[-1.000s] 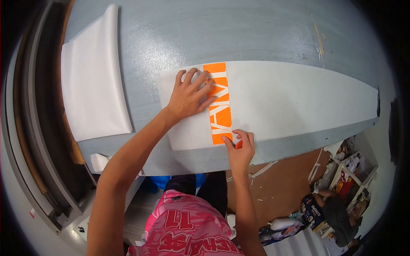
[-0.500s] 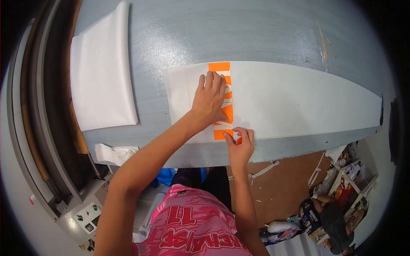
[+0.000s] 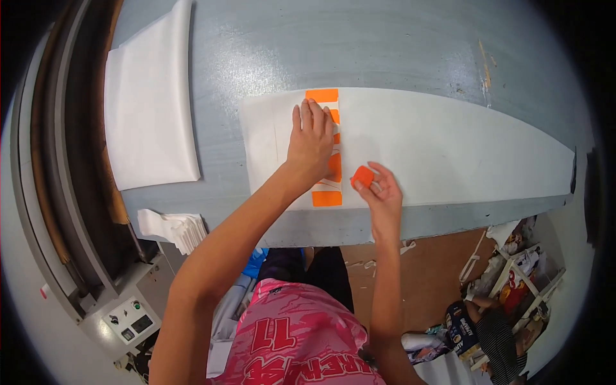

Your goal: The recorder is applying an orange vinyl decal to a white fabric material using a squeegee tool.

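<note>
My left hand [image 3: 310,142] lies flat, fingers stretched toward the far edge, over a strip printed in orange and white [image 3: 327,198]. It covers the middle of the strip, which runs across a long white sheet [image 3: 449,147] on the table. To the right of the strip's near end, my right hand [image 3: 386,196] pinches a small orange rounded-square piece [image 3: 363,176] between thumb and fingers. The piece is over the white sheet; whether it touches the sheet I cannot tell.
Folded white fabric [image 3: 151,109] lies at the left of the grey table [image 3: 385,45]. A stack of white pieces [image 3: 173,229] rests at the near left edge. Rollers and a control panel [image 3: 131,321] stand left. Another person [image 3: 497,327] is at the lower right by a shelf.
My right hand has moved up and right from the strip's near end, carrying the orange piece, now plainly seen. My left hand stays on the strip.
</note>
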Motion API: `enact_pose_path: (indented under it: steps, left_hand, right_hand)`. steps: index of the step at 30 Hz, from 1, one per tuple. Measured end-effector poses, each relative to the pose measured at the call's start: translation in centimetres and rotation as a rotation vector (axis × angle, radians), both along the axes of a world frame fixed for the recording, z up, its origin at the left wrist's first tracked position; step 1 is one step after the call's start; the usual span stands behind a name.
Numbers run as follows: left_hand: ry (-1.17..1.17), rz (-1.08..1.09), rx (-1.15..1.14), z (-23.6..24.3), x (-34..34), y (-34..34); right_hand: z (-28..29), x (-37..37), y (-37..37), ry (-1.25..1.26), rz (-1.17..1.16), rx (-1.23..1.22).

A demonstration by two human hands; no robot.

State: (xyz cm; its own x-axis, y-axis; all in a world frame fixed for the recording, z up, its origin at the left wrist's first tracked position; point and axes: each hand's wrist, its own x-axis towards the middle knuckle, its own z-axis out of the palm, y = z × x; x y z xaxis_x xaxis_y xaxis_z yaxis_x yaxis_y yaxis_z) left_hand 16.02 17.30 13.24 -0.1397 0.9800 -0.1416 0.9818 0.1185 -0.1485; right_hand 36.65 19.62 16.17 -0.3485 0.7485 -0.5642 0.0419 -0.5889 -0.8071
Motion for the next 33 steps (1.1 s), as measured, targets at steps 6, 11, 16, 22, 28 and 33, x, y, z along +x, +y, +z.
enact_pose_path:
  steps: [6, 11, 16, 22, 28, 33]
  left_hand:
    - [0.041, 0.005, -0.038, 0.6, 0.6, 0.6]
    - [-0.012, 0.045, -0.005, 0.3, 0.5, 0.3]
    - [-0.043, 0.073, -0.046, 1.1, 0.6, 0.3]
    - [-0.046, 0.075, -0.054, 1.3, 0.5, 0.5]
    - [-0.135, 0.104, 0.018, 0.3, 0.2, 0.3]
    - [-0.152, 0.102, -0.039, 1.4, 0.1, 0.8]
  right_hand:
    - [-1.1, -2.8, 4.0, 0.001, 0.085, 0.04]
    - [-1.5, -5.2, 5.8, 0.007, 0.061, 0.096]
    - [-1.9, -7.1, 7.4, -0.155, 0.07, 0.223]
    - [-2.2, -8.7, 8.6, -0.296, -0.007, 0.456]
    - [-0.6, -9.7, 9.3, -0.171, -0.036, 0.339]
    - [-1.7, -9.0, 9.8, -0.269, 0.063, 0.366]
